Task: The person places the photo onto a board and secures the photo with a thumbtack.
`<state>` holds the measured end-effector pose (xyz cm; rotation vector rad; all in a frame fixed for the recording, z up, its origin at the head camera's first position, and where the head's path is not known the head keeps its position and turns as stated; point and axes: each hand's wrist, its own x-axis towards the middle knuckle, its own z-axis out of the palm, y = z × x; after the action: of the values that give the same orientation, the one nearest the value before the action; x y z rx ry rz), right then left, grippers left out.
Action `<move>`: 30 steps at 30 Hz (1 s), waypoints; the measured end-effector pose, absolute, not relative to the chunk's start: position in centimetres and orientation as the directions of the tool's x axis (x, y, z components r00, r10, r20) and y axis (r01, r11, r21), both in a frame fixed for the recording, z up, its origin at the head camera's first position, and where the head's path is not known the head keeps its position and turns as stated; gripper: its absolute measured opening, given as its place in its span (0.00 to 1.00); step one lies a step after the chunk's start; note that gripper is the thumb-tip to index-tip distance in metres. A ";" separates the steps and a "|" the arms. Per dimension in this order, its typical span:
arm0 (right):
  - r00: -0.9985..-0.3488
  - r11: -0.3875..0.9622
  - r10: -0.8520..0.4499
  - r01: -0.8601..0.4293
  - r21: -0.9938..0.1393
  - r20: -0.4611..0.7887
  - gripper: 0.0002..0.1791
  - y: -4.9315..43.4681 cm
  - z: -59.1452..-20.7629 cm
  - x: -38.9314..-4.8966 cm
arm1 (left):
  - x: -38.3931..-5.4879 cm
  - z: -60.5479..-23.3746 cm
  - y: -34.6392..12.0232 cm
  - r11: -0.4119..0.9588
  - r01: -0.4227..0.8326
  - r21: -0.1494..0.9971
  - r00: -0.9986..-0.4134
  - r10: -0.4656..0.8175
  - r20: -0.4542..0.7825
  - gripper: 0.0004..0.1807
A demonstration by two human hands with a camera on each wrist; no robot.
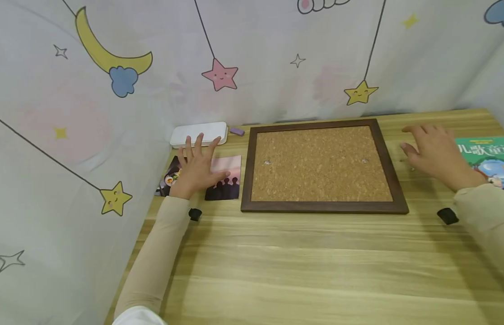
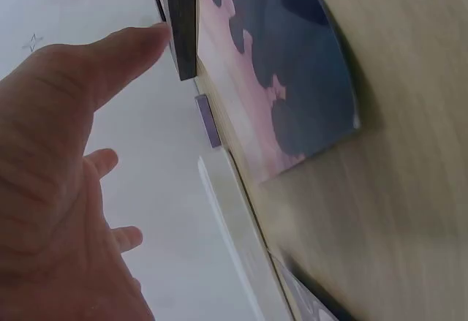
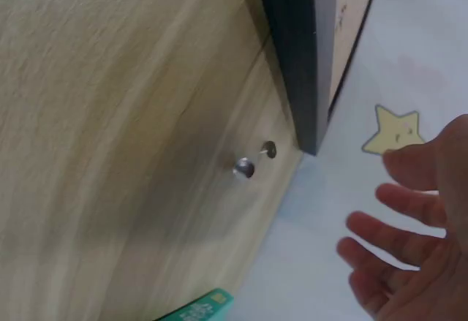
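Note:
My left hand hovers with spread fingers above two photos at the left. One is a pink-sky photo with dark silhouettes; the other, a food photo, is partly covered by the hand. On the right, my right hand is held over the table with loosely bent fingers and nothing in them. Two metal thumbtacks lie on the wood below it in the right wrist view. Between the hands lies a cork board in a dark brown frame, with a small shiny tack at each side of the cork.
A white case and a purple eraser sit at the back left. Under and beside the right wrist is a green picture book. A patterned curtain borders the wooden table behind and at the left.

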<state>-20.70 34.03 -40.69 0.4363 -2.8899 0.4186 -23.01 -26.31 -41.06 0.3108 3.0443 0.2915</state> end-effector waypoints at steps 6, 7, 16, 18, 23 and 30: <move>-0.952 0.920 -0.282 -0.304 -0.247 0.119 0.18 35.0 -41.4 -21.3 | -23.7 -41.5 -27.3 0.951 0.182 0.252 -0.971 0.215 -0.108 0.57; -0.956 0.919 -0.280 -0.294 -0.263 0.088 0.18 35.2 -41.5 -21.4 | -23.8 -41.6 -27.5 0.950 0.176 0.256 -0.970 0.212 -0.120 0.57; -0.962 0.921 -0.266 -0.233 -0.312 -0.066 0.16 35.5 -42.2 -22.3 | -24.2 -42.1 -27.9 0.945 0.135 0.296 -0.960 0.199 -0.198 0.52; -0.959 0.919 -0.274 -0.240 -0.311 -0.068 0.15 35.5 -42.4 -22.4 | -24.2 -42.1 -27.9 0.947 0.128 0.295 -0.958 0.195 -0.209 0.52; -0.954 0.917 -0.295 -0.269 -0.295 -0.047 0.11 35.5 -42.8 -22.4 | -24.4 -42.1 -27.9 0.953 0.098 0.287 -0.955 0.171 -0.243 0.51; -0.950 0.906 -0.311 -0.298 -0.300 0.006 0.07 35.2 -43.2 -22.5 | -24.7 -42.0 -28.2 0.961 0.064 0.269 -0.949 0.141 -0.281 0.48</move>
<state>-22.45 35.24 -43.16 0.4970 -3.1078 0.4780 -24.71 -28.15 -42.02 0.1504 2.8109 0.3719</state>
